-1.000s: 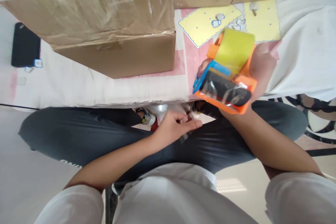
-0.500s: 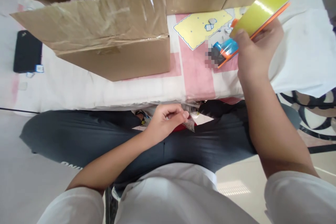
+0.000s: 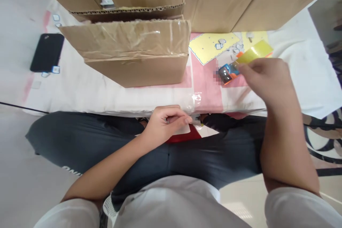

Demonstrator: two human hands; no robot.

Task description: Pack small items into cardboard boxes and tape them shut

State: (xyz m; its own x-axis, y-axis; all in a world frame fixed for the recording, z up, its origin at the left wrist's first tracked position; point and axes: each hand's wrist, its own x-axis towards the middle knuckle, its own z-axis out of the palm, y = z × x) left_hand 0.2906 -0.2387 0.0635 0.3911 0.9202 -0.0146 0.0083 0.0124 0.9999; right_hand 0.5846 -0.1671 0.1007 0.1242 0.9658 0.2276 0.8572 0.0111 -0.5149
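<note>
My left hand (image 3: 168, 123) is closed in a pinch over my lap, just below the table edge, with a piece of clear tape (image 3: 197, 120) at its fingertips. Shiny clear film (image 3: 197, 97) glints on or above the table edge beside it. My right hand (image 3: 269, 76) is bent over a tape dispenser (image 3: 260, 50) with a yellow roll, orange frame and blue part. The dispenser seems to lie on the cloth. The right fingers are pinched together in front of it; what they hold is hidden. An open cardboard box (image 3: 141, 71) stands left of the dispenser, its torn flap raised.
More cardboard boxes (image 3: 213, 3) line the back. A black phone (image 3: 47, 52) lies at the left on the white and pink cloth (image 3: 101, 94). Behind the dispenser are a yellow sheet (image 3: 205, 48) and small scraps. Something red (image 3: 184, 135) shows below the table edge.
The tape dispenser has gone from raised in my right hand to lower, near the cloth. My right fingers have shifted from around it to a pinch. The view has tilted; my left hand stays pinched.
</note>
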